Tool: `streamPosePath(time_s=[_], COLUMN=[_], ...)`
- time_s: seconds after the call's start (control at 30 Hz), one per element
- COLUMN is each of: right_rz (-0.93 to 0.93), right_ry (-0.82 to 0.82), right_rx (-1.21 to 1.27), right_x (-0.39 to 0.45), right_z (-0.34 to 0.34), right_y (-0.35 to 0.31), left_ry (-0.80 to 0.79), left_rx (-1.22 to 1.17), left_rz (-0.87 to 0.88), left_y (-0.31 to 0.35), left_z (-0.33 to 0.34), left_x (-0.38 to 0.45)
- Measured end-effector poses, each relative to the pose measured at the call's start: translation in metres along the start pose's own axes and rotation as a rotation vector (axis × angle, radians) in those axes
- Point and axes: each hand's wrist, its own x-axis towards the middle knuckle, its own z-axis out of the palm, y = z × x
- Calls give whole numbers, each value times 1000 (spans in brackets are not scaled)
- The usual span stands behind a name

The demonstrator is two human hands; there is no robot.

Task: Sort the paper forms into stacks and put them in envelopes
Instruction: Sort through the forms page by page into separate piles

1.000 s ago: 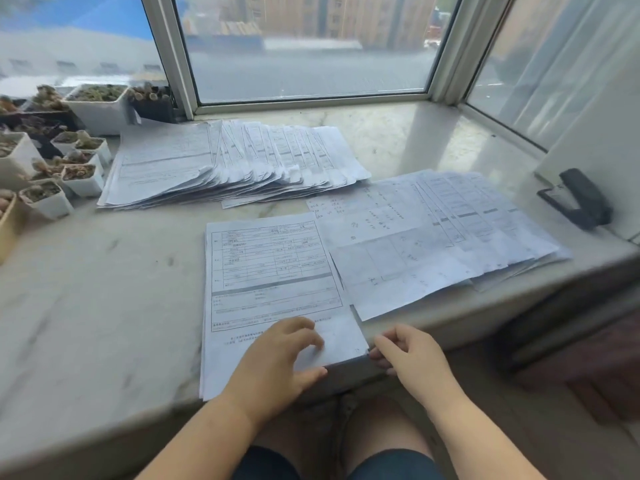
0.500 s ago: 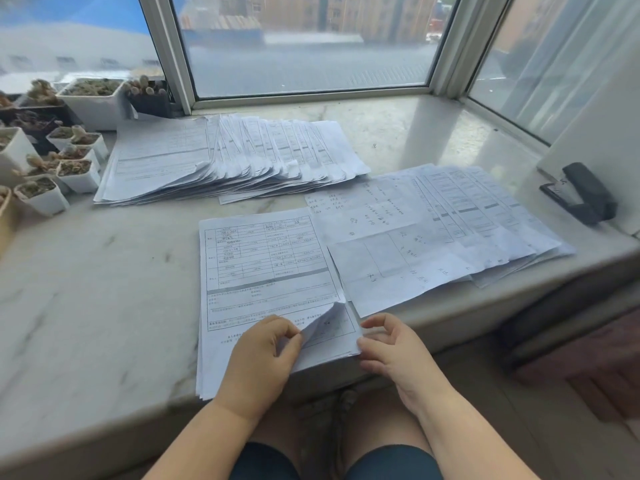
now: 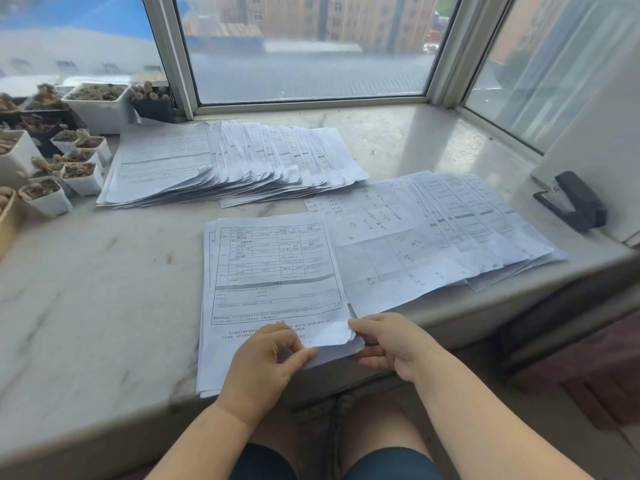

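My left hand pinches the near edge of the top form between thumb and curled fingers, and my right hand pinches the same sheet at its near right corner, which curls up off the stack of forms at 6 o'clock on the tabletop. That stack overhangs the near edge slightly.

To do this step well, I think I should make sure only one sheet has come up: rub the corner between thumb and finger so a second page does not cling, then lift from the corner and slide it away flat, not drag it, because dragging would skew the pages beneath. Keeping my left hand low should steady the rest.

The sorted papers lie in two fans: one fanned pile at 11 to 12 o'clock, and another fanned pile at 2 o'clock, just beside the stack and overlapping its right edge. I see no envelopes.

The top form is a printed table with boxes and a grey band across its middle; the characters are too small and blurred to read. The upper sheet at 2 o'clock carries handwriting, also illegible. A black stapler sits at 3 o'clock, and small plant pots at 10 o'clock.
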Motion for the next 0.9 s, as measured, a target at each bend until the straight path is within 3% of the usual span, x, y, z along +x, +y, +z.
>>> streamPosePath(time_s=[0.1, 0.27, 0.47, 0.57, 0.77, 0.9], right_rz=[-6, -7, -55, -115, -159, -226], right_ry=[-2, -20, 27, 78, -20, 11], right_rx=[14, 46, 15, -34, 98, -33], right_x=[-2, -6, -5, -4, -6, -4], right_z=[-1, -2, 5, 9, -1, -4], right_y=[2, 4, 8, 10, 11, 10], left_ry=[9, 173, 55, 90, 227, 277], left_rx=[6, 60, 143, 126, 56, 26], left_rz=[42, -41, 64, 55, -26, -104], left_y=[-3, 3, 6, 7, 8, 11], left_z=[-1, 7, 7, 6, 9, 11], left_x=[-3, -6, -7, -6, -5, -3])
